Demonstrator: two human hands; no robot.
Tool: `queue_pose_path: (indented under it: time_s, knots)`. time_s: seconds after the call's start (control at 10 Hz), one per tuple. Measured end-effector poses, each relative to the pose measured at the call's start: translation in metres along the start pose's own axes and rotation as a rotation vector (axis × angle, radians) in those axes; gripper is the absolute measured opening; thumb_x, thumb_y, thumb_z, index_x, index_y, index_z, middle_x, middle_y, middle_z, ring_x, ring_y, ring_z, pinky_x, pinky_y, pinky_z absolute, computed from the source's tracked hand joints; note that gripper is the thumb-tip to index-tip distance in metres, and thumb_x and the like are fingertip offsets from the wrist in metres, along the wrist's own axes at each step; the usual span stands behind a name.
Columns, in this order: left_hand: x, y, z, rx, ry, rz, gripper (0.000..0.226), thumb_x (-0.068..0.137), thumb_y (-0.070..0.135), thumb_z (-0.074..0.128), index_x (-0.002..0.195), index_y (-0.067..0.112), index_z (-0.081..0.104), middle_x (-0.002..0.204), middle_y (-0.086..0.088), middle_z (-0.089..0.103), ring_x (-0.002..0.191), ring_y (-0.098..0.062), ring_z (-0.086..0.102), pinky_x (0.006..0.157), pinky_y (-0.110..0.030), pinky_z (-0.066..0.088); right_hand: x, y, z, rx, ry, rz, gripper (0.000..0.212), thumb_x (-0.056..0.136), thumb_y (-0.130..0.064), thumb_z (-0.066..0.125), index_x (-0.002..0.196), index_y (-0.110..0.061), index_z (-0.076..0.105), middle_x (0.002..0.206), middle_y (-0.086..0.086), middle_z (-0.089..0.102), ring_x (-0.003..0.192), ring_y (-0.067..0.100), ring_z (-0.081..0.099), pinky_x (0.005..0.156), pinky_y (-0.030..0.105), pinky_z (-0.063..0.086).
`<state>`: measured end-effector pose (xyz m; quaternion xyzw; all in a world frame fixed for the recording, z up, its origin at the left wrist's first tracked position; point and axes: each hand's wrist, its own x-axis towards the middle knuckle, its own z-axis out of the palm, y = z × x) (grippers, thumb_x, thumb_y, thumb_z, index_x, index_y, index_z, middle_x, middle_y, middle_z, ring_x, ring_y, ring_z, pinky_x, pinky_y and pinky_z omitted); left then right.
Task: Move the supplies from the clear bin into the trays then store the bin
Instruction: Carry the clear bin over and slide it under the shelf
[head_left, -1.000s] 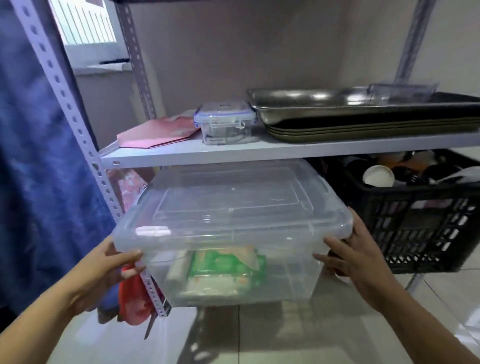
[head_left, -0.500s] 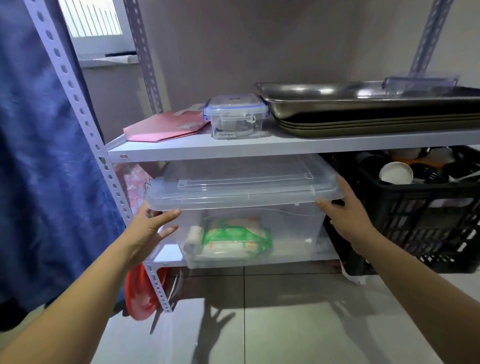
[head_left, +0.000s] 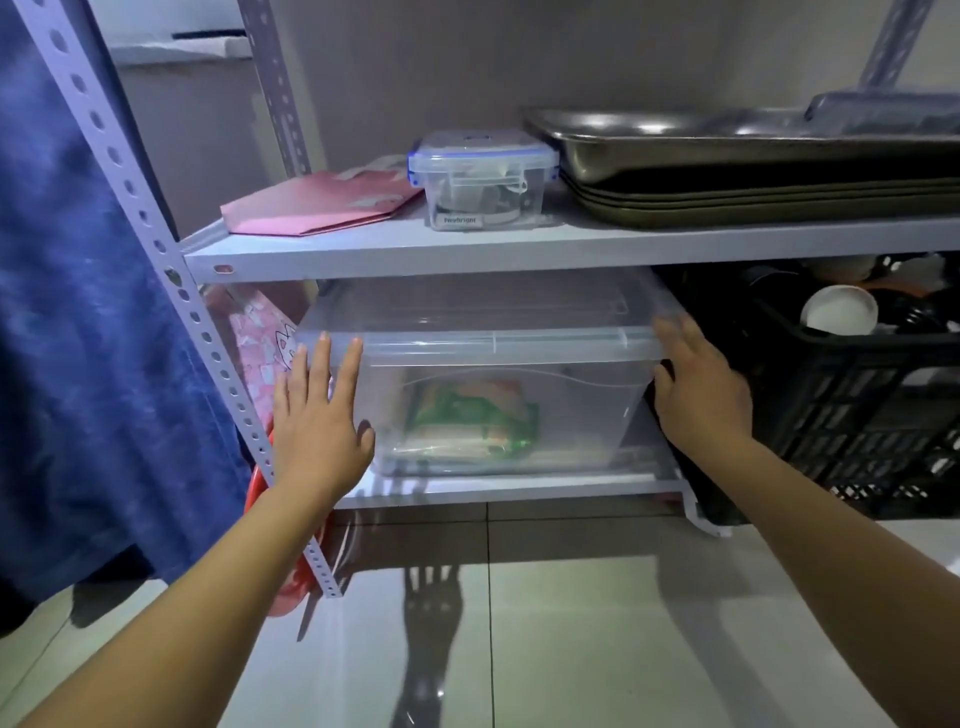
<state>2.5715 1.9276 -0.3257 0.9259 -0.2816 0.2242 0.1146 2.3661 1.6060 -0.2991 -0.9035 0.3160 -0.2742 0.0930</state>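
A black crate (head_left: 857, 400) stood just beside the clear bin (head_left: 571, 410) on the lower shelf (head_left: 519, 491), trays (head_left: 727, 161) above. The left hand (head_left: 317, 431) and right hand (head_left: 698, 400) touched its corners, fingers straight.

One wide-angle camera, worn on the head, looks forward and down at a metal rack (head_left: 156, 244) from close by, slightly above its upper shelf (head_left: 519, 249). The shelves fill the upper half of the frame and the tiled floor (head_left: 571, 623) fills the lower half. Both arms enter from the bottom corners, and the left hand (head_left: 317, 421) and right hand (head_left: 696, 384) reach the clear bin (head_left: 493, 353) at mid-frame.
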Motion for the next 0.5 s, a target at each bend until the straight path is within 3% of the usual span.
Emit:
queue_pose_path:
  time_s: [0.1,0.2,0.3,0.4,0.5]
  knots:
    - [0.009,-0.007,-0.002,-0.050,0.054,0.036,0.090,0.082,0.020,0.068,0.157,0.025,0.019,0.164,-0.015,0.016,0.151,-0.036,0.008,0.121,-0.054,0.013,-0.003,0.010,0.013,-0.010,-0.060,-0.017,0.081,0.089,-0.003,0.050,0.153,-0.031,0.009,0.165,-0.006,-0.003,0.110,0.036,0.052,0.076,0.040,0.046]
    - [0.006,-0.005,-0.010,-0.102,-0.027,0.040,0.094,0.077,0.011,0.067,0.157,0.024,0.019,0.163,-0.016,0.015,0.151,-0.037,0.007,0.120,-0.052,0.013,0.000,0.008,0.009,-0.061,-0.184,0.021,0.099,0.083,-0.002,0.057,0.152,-0.036,-0.005,0.163,-0.010,-0.014,0.085,0.033,0.053,0.057,0.031,0.038]
    - [0.011,-0.002,-0.041,-0.089,-0.219,0.006,0.096,0.081,0.017,0.062,0.158,0.029,0.006,0.167,-0.011,0.004,0.153,-0.032,-0.002,0.122,-0.049,0.007,0.005,-0.009,-0.023,-0.193,-0.384,0.091,0.100,0.089,-0.015,0.058,0.152,-0.034,-0.017,0.163,-0.005,-0.020,0.132,0.038,0.037,0.089,0.051,0.046]
    - [0.016,0.007,-0.102,-0.080,-0.504,-0.049,0.095,0.084,0.030,0.063,0.156,0.042,0.001,0.167,-0.007,0.005,0.152,-0.033,0.001,0.121,-0.053,0.008,-0.007,-0.043,-0.084,-0.255,-0.690,0.183,0.090,0.090,-0.038,0.059,0.155,-0.023,-0.001,0.163,0.007,0.008,0.143,0.037,0.023,0.110,0.054,0.032]
    - [0.005,0.019,-0.158,-0.116,-0.672,-0.110,0.092,0.083,0.031,0.065,0.154,0.045,0.009,0.164,-0.011,0.016,0.149,-0.037,0.014,0.118,-0.055,0.018,-0.034,-0.070,-0.140,-0.191,-0.821,0.274,0.072,0.083,-0.033,0.059,0.147,-0.018,0.029,0.146,0.012,0.041,0.133,0.035,0.040,0.107,0.049,0.038]
